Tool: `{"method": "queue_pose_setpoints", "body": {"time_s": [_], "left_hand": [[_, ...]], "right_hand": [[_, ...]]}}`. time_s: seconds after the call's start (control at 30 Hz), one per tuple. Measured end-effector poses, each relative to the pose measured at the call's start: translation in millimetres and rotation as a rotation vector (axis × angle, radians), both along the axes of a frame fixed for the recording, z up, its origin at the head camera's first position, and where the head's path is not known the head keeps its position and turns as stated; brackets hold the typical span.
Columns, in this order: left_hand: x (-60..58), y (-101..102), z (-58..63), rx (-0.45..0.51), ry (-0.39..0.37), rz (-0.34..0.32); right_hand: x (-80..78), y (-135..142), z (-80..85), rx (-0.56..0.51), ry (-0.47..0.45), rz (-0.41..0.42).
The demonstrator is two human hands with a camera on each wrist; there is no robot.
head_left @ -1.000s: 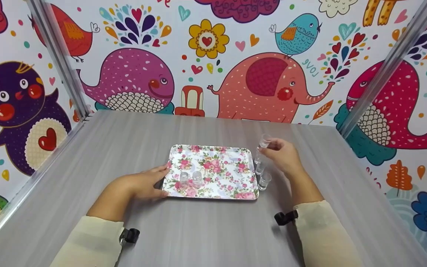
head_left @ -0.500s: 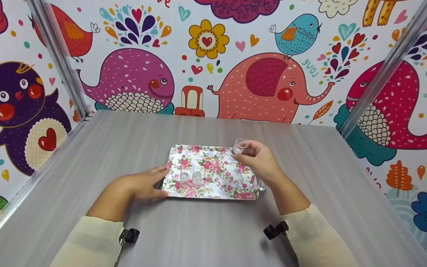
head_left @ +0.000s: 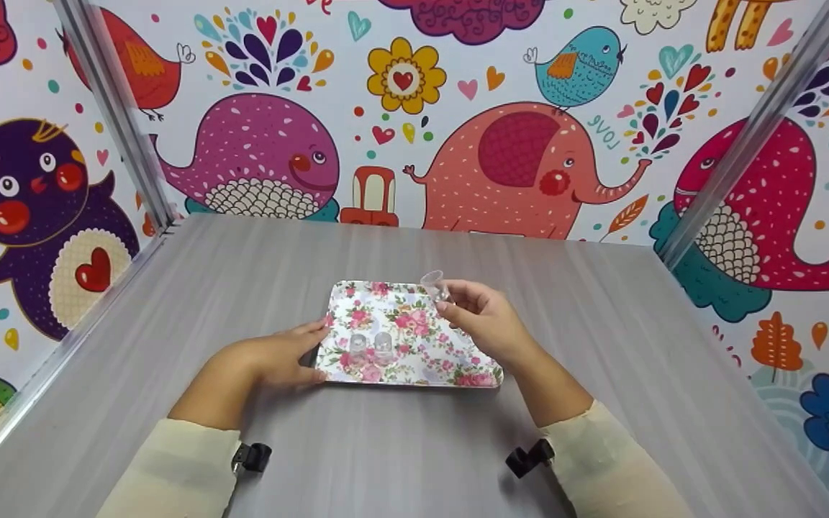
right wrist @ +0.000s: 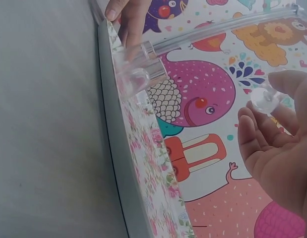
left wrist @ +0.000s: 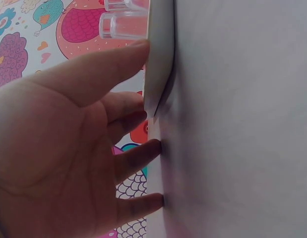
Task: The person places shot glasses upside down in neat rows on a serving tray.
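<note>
My right hand [head_left: 490, 320] pinches a small clear shot glass [head_left: 432, 280] between thumb and fingers, above the far right part of a flowered tray [head_left: 422, 363]. In the head view that glass has its wide rim up and leans to the left; its base [right wrist: 265, 100] shows in the right wrist view. My left hand [head_left: 278, 357] rests at the tray's left side, thumb at the rim and the other fingers spread, some fingertips down on the table. Two more shot glasses, the left one [head_left: 358, 347] and the right one [head_left: 383, 345], stand upside down side by side on the tray's near left part.
The tray lies on a grey table [head_left: 400, 446]. A printed wall [head_left: 400, 144] with cartoon animals rises behind the table, and metal posts, a left one [head_left: 123, 108] and a right one [head_left: 738, 144], stand at its back corners.
My right hand has carried the shot glass leftward from beside the tray to over it. The glasses seen earlier along the tray's right edge are now hidden behind my right hand. My left hand stays put.
</note>
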State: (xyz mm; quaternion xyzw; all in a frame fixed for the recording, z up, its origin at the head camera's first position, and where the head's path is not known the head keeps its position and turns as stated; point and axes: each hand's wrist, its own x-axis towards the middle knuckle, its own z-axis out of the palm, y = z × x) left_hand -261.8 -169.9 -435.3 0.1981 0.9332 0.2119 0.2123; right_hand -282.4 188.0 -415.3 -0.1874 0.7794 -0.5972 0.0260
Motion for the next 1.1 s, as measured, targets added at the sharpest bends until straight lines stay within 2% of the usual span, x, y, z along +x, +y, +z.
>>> {"method": "queue_pose_setpoints", "body": {"time_s": [0.1, 0.33, 0.63, 0.87, 1.1], "left_hand": [[0.5, 0, 0.3, 0.003, -0.002, 0.003], [1.3, 0, 1.0, 0.004, -0.004, 0.001], [1.8, 1, 1.4, -0.014, -0.009, 0.005], [1.3, 0, 0.7, -0.008, -0.009, 0.005], [0.8, 0, -0.3, 0.008, 0.006, -0.006]], "right_hand": [[0.6, -1, -0.5, -0.011, -0.001, 0.009], [-0.1, -5, -6.6, 0.011, -0.002, -0.04], [-0.2, -9, -13.2, 0.062, 0.054, -0.051], [0.0, -13, -17.2, 0.065, 0.003, -0.02], [0.3, -20, -23.6, 0.123, -0.032, 0.018]]}}
